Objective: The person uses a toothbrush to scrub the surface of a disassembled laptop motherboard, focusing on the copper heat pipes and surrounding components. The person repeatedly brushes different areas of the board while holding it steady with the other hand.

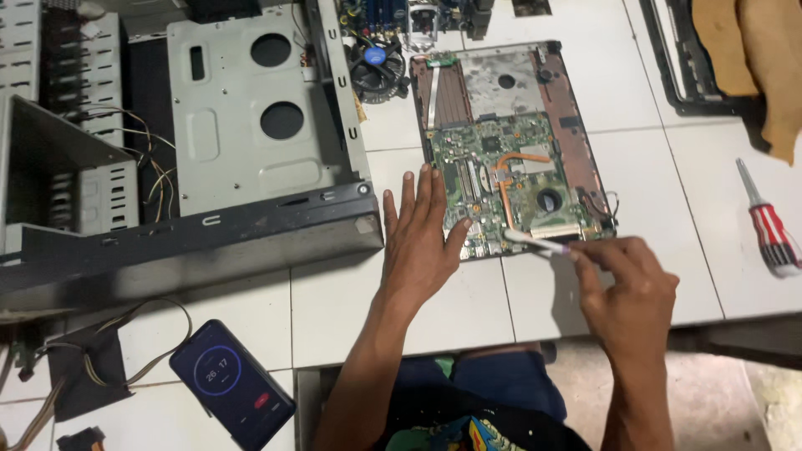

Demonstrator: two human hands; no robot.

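An opened laptop base (568, 100) lies on the white tiled floor, its green circuit board (501, 179) with a copper heat pipe exposed. My left hand (422, 238) rests flat with fingers spread on the board's near left corner. My right hand (626, 284) pinches a thin white brush-like tool (535, 242), whose tip touches the board's near edge.
An open desktop computer case (234, 134) with loose wires lies at the left. A round cooling fan (376, 67) sits behind it. A red-and-white screwdriver (769, 221) lies at the right. A phone (232, 384) showing a timer lies near left. Brown cloth (760, 50) covers a dark frame far right.
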